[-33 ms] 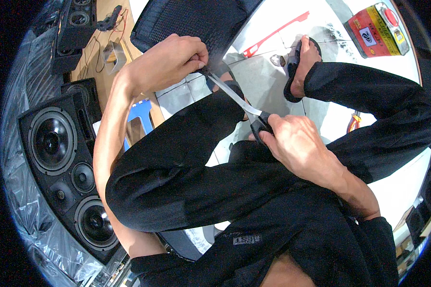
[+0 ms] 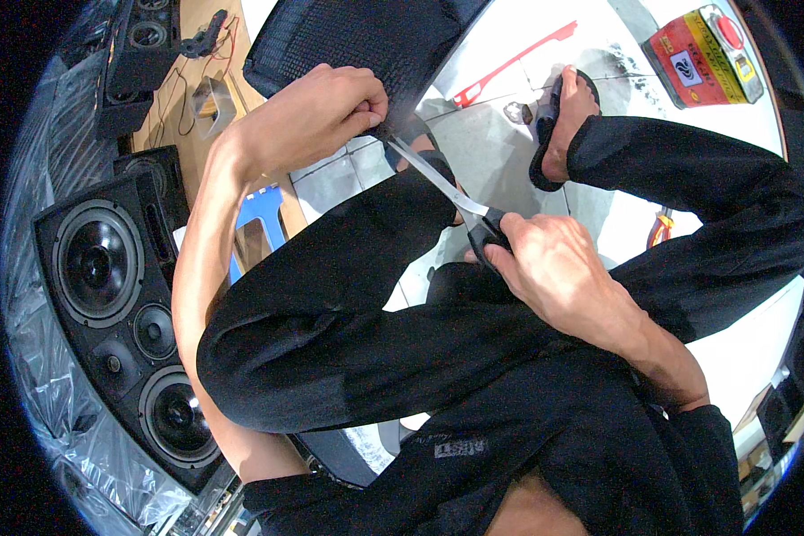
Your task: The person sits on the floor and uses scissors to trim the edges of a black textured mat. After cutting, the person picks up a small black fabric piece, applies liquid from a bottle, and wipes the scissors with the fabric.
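Note:
A black mesh-covered panel (image 2: 375,45), like a speaker grille, leans at the top centre. My left hand (image 2: 335,103) is closed in a pinch at its near corner, on dark mesh cloth; the fingertips are partly hidden. My right hand (image 2: 554,268) grips the black handles of a pair of scissors (image 2: 442,183). The scissors' long silver blades point up and left, their tips against the dark cloth beside my left fingers. The blades look nearly closed together.
A large black loudspeaker (image 2: 112,313) stands on the left, near plastic sheeting (image 2: 45,393). A blue tool (image 2: 261,214) lies by my left forearm. On the tiles are a red strip-shaped tool (image 2: 518,62) and a red-yellow can (image 2: 701,62). My crossed legs fill the middle.

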`<state>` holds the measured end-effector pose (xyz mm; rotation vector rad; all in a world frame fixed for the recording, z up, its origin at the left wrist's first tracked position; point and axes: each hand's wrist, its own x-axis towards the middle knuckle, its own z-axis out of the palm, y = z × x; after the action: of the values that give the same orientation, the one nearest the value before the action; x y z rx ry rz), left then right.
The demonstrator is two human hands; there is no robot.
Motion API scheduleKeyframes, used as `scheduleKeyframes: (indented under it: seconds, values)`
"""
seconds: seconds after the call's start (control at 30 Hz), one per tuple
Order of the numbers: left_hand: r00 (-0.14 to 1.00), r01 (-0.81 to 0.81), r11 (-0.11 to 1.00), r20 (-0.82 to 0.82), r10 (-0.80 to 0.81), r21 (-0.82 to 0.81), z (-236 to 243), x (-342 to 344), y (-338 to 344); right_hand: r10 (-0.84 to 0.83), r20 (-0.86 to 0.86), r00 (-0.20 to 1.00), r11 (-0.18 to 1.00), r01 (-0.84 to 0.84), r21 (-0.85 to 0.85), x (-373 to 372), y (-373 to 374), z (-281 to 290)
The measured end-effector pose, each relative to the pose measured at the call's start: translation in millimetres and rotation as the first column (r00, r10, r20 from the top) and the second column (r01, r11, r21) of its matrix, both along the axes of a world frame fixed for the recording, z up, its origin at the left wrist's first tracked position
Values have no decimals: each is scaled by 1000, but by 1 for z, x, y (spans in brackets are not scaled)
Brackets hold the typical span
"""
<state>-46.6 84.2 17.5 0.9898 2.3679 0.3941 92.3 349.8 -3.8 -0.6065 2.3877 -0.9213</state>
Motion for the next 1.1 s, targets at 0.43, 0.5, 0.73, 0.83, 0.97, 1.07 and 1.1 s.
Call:
scheduleKeyframes:
  seconds: [0.43,0.5,0.73,0.83,0.97,1.07,1.1]
  values:
    - [995,71,996,-73,-67,52,-2,3,1,17,-60,998,1000,-18,-10,-5,-5,-5]
    - [993,96,993,-77,-91,67,-2,2,2,21,-72,997,1000,-22,-5,-6,-5,-6]
    - [988,114,991,-116,-105,73,-3,6,3,5,-208,978,998,-17,-58,-5,-5,-15]
    - [988,113,990,-116,-104,79,-2,5,4,37,-184,982,998,-44,-36,-6,-5,-16]
    - [993,64,995,-105,-55,83,-3,6,2,53,-159,986,998,-55,-12,-5,-4,-16]
    - [996,12,997,-86,-6,74,1,6,1,60,-168,984,998,-63,-11,-2,2,-14]
    - [997,-5,998,-78,11,70,3,7,1,63,-190,980,997,-70,-32,0,5,-13]
